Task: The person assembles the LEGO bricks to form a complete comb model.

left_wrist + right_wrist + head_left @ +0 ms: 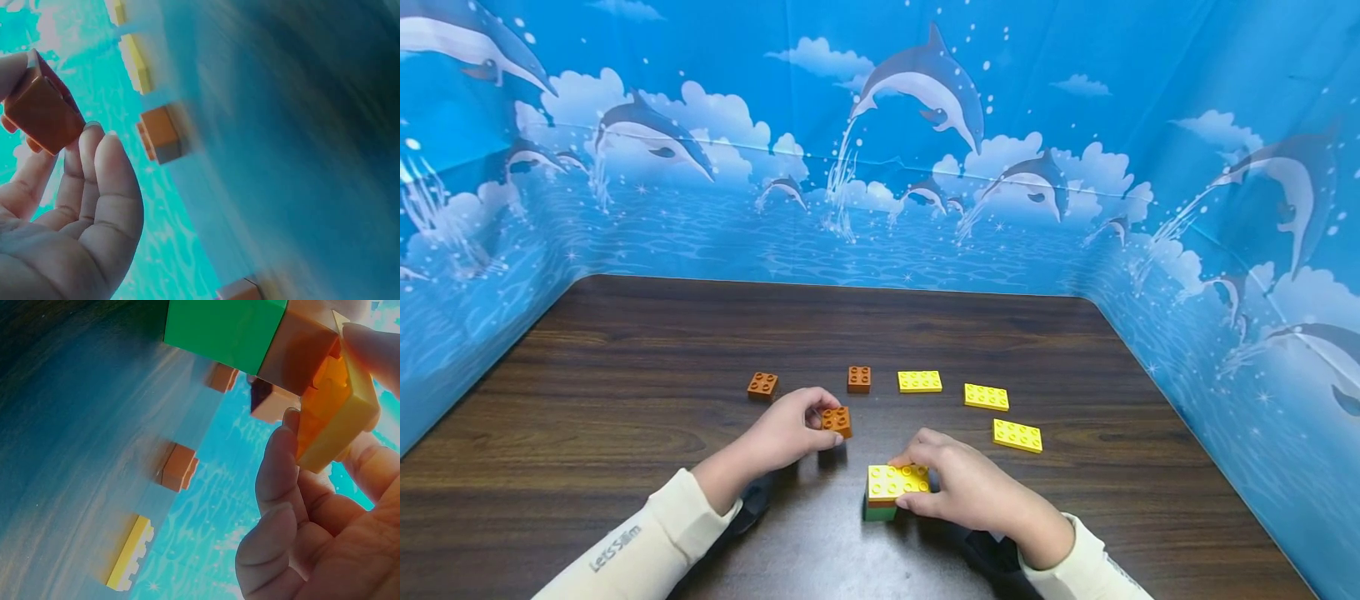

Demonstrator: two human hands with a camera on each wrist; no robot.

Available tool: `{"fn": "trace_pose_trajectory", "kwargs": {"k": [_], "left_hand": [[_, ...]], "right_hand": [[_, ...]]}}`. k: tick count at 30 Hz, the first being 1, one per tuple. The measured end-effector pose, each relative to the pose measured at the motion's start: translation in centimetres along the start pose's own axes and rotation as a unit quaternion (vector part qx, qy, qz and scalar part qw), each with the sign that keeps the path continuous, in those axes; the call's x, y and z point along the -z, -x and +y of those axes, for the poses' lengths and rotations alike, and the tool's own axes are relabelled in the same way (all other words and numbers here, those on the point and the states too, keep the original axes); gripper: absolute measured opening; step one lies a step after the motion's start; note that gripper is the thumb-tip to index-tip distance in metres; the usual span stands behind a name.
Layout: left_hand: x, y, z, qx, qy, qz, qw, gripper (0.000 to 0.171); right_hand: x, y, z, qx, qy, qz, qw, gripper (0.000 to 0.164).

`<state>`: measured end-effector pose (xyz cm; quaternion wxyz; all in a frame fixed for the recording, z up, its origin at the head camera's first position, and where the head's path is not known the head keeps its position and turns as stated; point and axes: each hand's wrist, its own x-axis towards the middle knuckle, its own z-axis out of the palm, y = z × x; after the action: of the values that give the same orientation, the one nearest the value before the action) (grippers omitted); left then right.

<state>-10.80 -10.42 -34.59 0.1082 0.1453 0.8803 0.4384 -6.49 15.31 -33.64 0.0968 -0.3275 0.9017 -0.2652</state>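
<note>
My left hand (782,435) pinches an orange-brown two-by-two toy brick (837,422) between thumb and fingers, held above the table; the left wrist view shows the same brick (47,112) tilted. To its right, my right hand (962,482) grips a yellow plate brick (885,482) that tops a small stack. Under the plate lie a brown brick (299,350) and a green brick (222,331) at the bottom. In the right wrist view the yellow plate (350,406) juts out past the brown brick, its hollow underside showing, with the thumb on its top.
Two more brown bricks, one (763,385) at left and one (860,379) near the middle, sit behind my hands. Three yellow plates, at centre (919,382), farther right (987,397) and nearer (1017,435), lie on the dark wooden table (647,358). A blue dolphin-print curtain (737,225) surrounds it.
</note>
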Motion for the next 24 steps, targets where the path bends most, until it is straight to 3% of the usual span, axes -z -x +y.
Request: {"fn": "trace_pose_trajectory", "kwargs": {"k": [11, 19, 24], "left_hand": [[-0.7, 1.2, 1.8, -0.028, 0.018, 0.01, 0.9994, 0.032], [-1.3, 2.2, 3.3, -0.049, 0.051, -0.019, 0.9973, 0.035], [-1.7, 2.5, 4.0, -0.062, 0.04, -0.025, 0.997, 0.032]], "right_hand": [[-0.1, 0.0, 0.0, 0.008, 0.001, 0.006, 1.0, 0.031], [0.1, 0.0, -0.1, 0.007, -0.005, 0.003, 1.0, 0.032], [0.0, 0.0, -0.1, 0.007, -0.012, 0.002, 1.0, 0.031]]}}
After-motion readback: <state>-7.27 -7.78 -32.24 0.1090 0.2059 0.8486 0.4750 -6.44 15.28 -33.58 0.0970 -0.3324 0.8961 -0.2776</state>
